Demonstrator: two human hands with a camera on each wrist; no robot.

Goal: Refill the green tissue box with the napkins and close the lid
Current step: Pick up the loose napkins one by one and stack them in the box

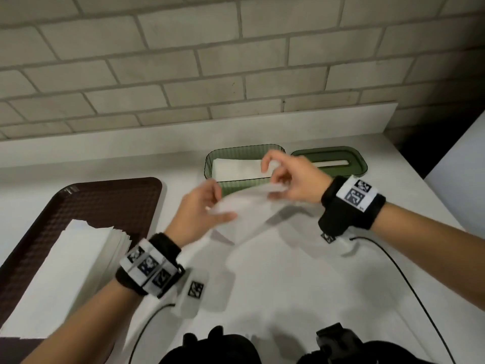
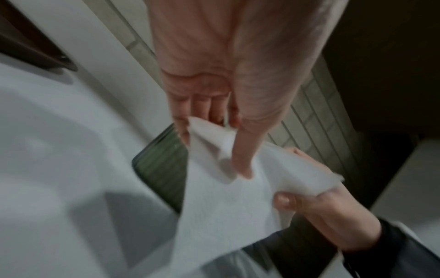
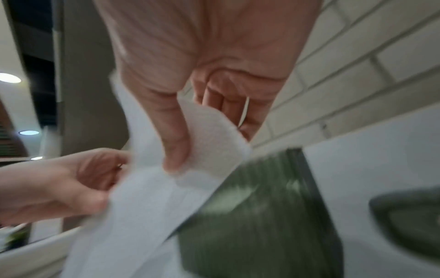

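Both hands hold one white napkin (image 1: 246, 214) in the air just in front of the open green tissue box (image 1: 217, 156). My left hand (image 1: 207, 208) pinches its left end between thumb and fingers, and the left wrist view shows the same grip on the napkin (image 2: 226, 197). My right hand (image 1: 286, 177) pinches the right end over the box's near wall; the right wrist view shows the thumb on the napkin (image 3: 209, 143). White napkins (image 1: 236, 168) lie inside the box. Its green lid (image 1: 330, 160), with a slot, lies flat to the right of the box. The pictures are blurred.
A brown tray (image 1: 110, 200) at the left holds a stack of white napkins (image 1: 65, 274). The white counter (image 1: 301, 285) ends at a brick wall behind and an edge at the right. Black cables (image 1: 404, 279) run from my wrists across the counter.
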